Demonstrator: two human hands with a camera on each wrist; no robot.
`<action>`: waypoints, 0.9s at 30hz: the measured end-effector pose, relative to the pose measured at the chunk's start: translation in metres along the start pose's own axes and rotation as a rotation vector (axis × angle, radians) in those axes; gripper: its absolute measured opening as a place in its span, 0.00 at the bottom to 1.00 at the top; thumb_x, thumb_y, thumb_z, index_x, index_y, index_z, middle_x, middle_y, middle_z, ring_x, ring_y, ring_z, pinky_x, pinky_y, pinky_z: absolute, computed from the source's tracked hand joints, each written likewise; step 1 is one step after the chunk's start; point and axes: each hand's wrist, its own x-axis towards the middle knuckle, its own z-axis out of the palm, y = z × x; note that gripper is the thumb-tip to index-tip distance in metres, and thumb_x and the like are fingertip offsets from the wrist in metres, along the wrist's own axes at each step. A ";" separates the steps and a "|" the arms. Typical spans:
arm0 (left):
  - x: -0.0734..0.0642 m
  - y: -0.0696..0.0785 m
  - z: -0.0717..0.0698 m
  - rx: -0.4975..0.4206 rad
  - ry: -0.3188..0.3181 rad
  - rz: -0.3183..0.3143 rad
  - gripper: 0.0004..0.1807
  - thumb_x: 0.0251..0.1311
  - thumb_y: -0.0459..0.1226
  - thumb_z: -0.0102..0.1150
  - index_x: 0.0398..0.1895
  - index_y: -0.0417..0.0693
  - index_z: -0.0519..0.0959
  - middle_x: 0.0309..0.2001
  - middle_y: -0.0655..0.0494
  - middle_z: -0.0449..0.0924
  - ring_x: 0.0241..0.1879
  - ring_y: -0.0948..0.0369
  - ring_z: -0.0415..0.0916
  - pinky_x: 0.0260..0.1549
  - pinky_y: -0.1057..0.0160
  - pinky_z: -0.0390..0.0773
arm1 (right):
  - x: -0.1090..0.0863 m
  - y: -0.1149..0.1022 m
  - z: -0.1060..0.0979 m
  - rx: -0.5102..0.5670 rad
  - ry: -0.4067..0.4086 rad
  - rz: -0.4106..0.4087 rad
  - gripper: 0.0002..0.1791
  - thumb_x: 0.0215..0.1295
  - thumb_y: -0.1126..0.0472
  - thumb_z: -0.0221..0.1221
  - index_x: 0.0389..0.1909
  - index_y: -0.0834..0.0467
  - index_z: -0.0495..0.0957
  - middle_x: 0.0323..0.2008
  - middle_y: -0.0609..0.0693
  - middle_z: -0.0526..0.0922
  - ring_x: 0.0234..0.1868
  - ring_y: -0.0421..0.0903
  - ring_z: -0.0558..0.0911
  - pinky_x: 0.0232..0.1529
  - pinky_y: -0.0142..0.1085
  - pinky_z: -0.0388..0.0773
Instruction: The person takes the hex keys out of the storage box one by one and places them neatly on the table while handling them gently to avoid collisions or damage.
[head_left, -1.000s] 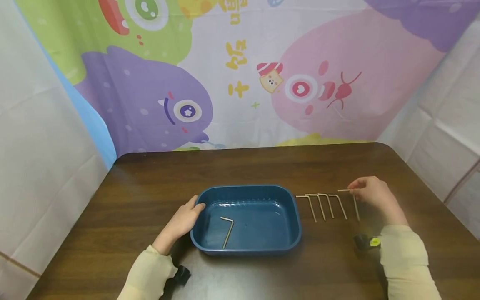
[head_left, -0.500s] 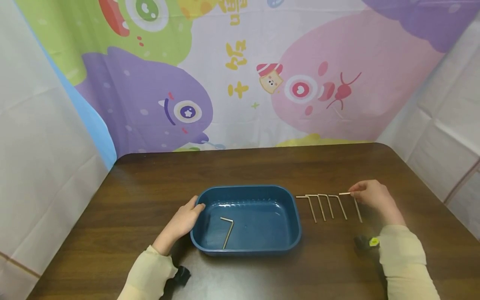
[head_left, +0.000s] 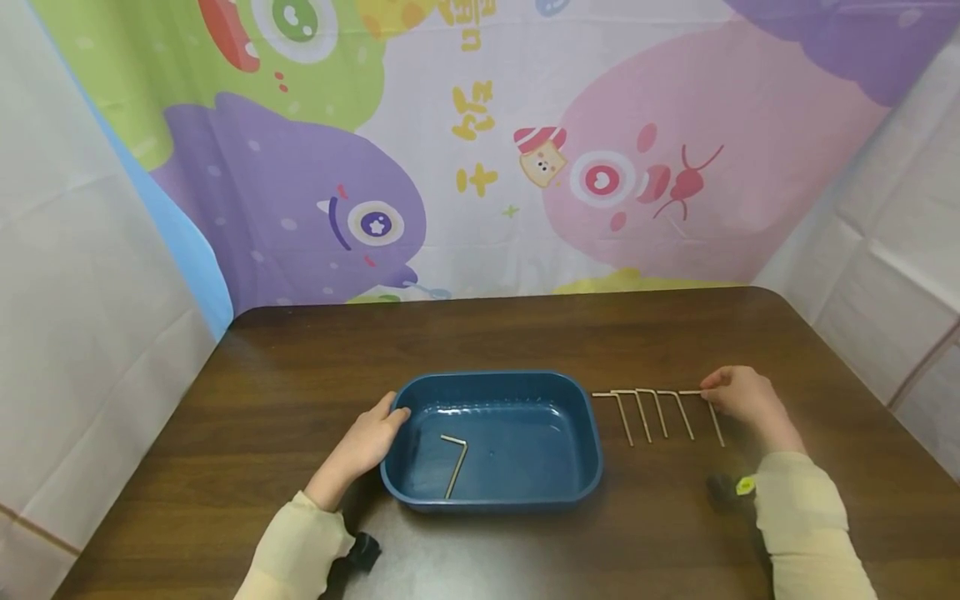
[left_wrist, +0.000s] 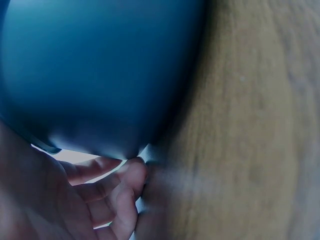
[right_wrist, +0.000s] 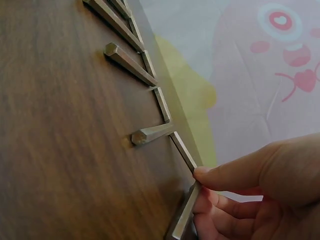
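Note:
My left hand [head_left: 366, 442] grips the left end of a blue plastic basin [head_left: 540, 454], thumb over the rim. In the left wrist view its fingers curl against the basin's outer wall [left_wrist: 100, 75]. One L-shaped hex key [head_left: 457, 468] lies inside the basin, toward its left. To the right, my right hand [head_left: 750, 400] pinches another hex key [right_wrist: 184, 215] at its bend between thumb and fingers. That key's short arm points left, its long arm toward me. It is at the right end of a row of several similar hex keys [head_left: 625, 421] on the table.
The brown wood-grain table [head_left: 525, 333] runs back to a printed cartoon curtain [head_left: 480, 242]. White cloth [head_left: 900, 208] hangs at both sides. The row of hex keys begins close beside the basin's right rim.
My right hand has moved slightly down and nearer with its hex key, whose short arm now lines up with the row. The left hand and basin stay put.

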 end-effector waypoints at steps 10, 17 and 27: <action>0.000 0.001 -0.001 0.001 0.002 0.005 0.31 0.67 0.44 0.32 0.67 0.33 0.49 0.65 0.36 0.54 0.64 0.42 0.55 0.58 0.43 0.57 | 0.000 -0.001 0.004 -0.029 0.031 -0.005 0.12 0.58 0.60 0.56 0.37 0.64 0.78 0.29 0.56 0.82 0.33 0.52 0.78 0.36 0.48 0.68; -0.001 -0.001 -0.001 -0.001 0.001 0.001 0.32 0.67 0.45 0.32 0.67 0.32 0.48 0.66 0.35 0.52 0.65 0.42 0.52 0.59 0.43 0.55 | -0.001 -0.002 0.005 -0.044 0.044 -0.025 0.11 0.57 0.60 0.56 0.36 0.63 0.78 0.29 0.56 0.82 0.36 0.56 0.77 0.35 0.48 0.68; 0.000 0.000 -0.001 -0.011 -0.004 -0.002 0.32 0.67 0.45 0.32 0.67 0.33 0.48 0.66 0.36 0.52 0.65 0.42 0.52 0.60 0.44 0.54 | -0.001 -0.003 0.001 -0.066 0.027 -0.014 0.13 0.58 0.61 0.53 0.40 0.66 0.76 0.33 0.60 0.81 0.36 0.58 0.77 0.36 0.49 0.68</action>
